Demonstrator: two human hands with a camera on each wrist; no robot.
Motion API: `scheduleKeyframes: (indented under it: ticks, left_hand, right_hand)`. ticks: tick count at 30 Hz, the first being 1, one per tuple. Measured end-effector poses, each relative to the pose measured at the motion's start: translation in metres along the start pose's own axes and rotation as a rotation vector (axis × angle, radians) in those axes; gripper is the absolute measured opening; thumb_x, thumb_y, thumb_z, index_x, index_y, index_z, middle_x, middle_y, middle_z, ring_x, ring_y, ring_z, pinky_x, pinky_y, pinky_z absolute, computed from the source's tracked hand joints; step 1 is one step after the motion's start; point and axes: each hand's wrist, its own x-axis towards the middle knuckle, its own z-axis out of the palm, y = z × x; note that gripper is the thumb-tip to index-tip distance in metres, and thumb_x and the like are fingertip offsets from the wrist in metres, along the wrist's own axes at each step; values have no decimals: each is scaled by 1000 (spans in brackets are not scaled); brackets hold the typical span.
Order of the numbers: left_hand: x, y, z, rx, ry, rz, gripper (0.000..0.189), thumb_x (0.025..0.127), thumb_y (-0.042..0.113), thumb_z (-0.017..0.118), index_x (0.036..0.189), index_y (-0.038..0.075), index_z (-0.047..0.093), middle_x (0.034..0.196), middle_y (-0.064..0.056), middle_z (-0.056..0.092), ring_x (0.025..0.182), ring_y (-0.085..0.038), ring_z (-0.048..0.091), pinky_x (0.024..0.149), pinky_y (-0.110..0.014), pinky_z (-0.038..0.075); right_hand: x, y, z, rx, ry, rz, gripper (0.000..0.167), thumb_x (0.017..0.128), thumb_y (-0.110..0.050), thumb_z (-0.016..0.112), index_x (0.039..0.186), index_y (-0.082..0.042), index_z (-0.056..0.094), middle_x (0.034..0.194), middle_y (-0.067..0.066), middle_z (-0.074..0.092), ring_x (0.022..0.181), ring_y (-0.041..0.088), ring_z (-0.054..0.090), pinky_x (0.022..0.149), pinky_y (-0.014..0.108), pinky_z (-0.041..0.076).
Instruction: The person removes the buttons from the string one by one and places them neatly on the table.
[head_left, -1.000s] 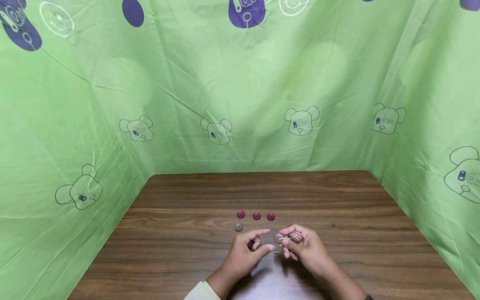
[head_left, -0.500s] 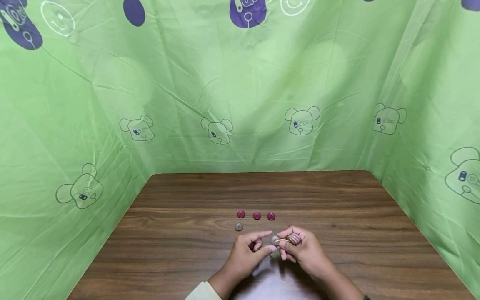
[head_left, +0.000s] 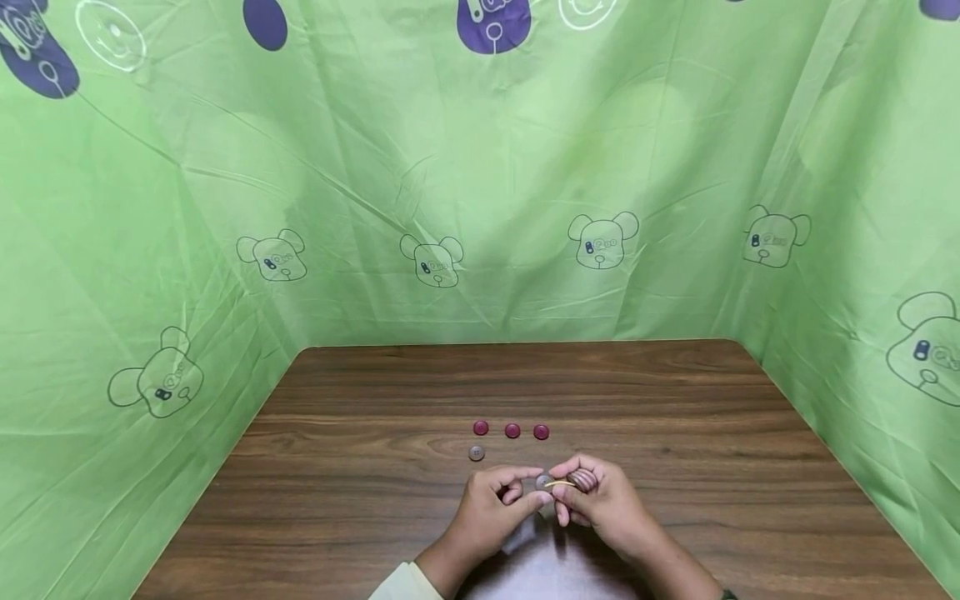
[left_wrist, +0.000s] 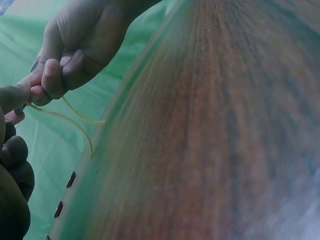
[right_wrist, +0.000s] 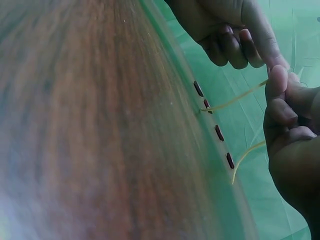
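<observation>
In the head view a grey-brown button (head_left: 543,482) is held up between the two hands. The left hand (head_left: 491,510) pinches its edge, index fingertip above and thumb below. From the right, the right hand (head_left: 607,504) grips a yellow cord (head_left: 558,482) that runs across the button, with several striped-looking stacked buttons (head_left: 582,479) against its fingers. Both wrist views show loose ends of the cord (left_wrist: 75,121) hanging below the hands; the held button is mostly hidden there by fingers.
Three dark red buttons (head_left: 512,431) lie in a row on the wooden table (head_left: 360,467), beyond the hands. One grey-brown button (head_left: 476,453) lies nearer, below the leftmost red one. A green printed curtain (head_left: 517,167) surrounds the table's back and sides.
The right hand has moved slightly left, bringing the button from apart to between the left index finger and thumb. The left hand has closed on its edge. Buttons on the table have not moved.
</observation>
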Motion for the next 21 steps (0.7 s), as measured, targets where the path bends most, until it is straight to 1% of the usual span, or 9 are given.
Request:
scheduleKeyframes:
  ticks: [3, 5, 7, 10, 13, 16, 21]
  left_hand:
    - [0, 0, 0, 1, 7, -4, 27, 90, 12, 90, 114, 2, 83, 62, 3, 36, 60, 8, 33, 56, -11, 34]
    - [1, -1, 0, -3, 10, -6, 27, 91, 11, 89, 114, -1, 82, 62, 0, 36, 59, 8, 33, 56, -11, 35]
    - [1, -1, -1, -4, 12, -15, 28, 91, 11, 89, 114, -3, 82, 62, -1, 36, 59, 8, 33, 56, -11, 36]
    - [2, -1, -3, -4, 9, -37, 30, 91, 11, 88, 116, -5, 81, 63, 2, 36, 59, 8, 34, 57, -11, 37]
    - [2, 0, -4, 5, 5, -55, 32, 92, 12, 88, 117, -6, 80, 65, 7, 36, 59, 7, 34, 59, -10, 37]
    - [2, -1, -5, 12, 4, -64, 33, 92, 14, 88, 118, -6, 80, 66, 9, 37, 59, 6, 34, 59, -10, 36]
    - [3, -3, -6, 3, 21, -65, 33, 91, 12, 88, 118, -6, 80, 64, 5, 38, 59, 6, 35, 58, -11, 36]
  right_hand:
    - [1, 1, 0, -24, 7, -4, 33, 104, -1, 67, 119, 25, 53, 76, -4, 71, 65, 4, 66, 57, 13, 47]
    - [1, 1, -1, -35, 10, -11, 31, 104, -1, 67, 117, 24, 54, 76, -4, 71, 64, 4, 65, 55, 13, 44]
    - [2, 2, -2, -41, 10, -21, 29, 105, -1, 66, 115, 24, 54, 79, -5, 72, 63, 3, 64, 54, 13, 43]
    - [2, 2, -3, -55, 14, -30, 28, 106, -1, 66, 113, 23, 55, 82, -6, 73, 62, 3, 63, 53, 13, 42]
    - [3, 3, -4, -73, 20, -31, 26, 106, -2, 66, 112, 22, 56, 81, -4, 73, 61, 2, 62, 51, 13, 42]
    - [3, 3, -4, -81, 25, -30, 25, 106, -2, 65, 110, 21, 56, 79, -2, 72, 60, 2, 61, 50, 13, 42]
    - [3, 2, -4, -87, 43, -32, 23, 107, -2, 64, 107, 20, 56, 76, -2, 69, 59, 3, 59, 49, 15, 41]
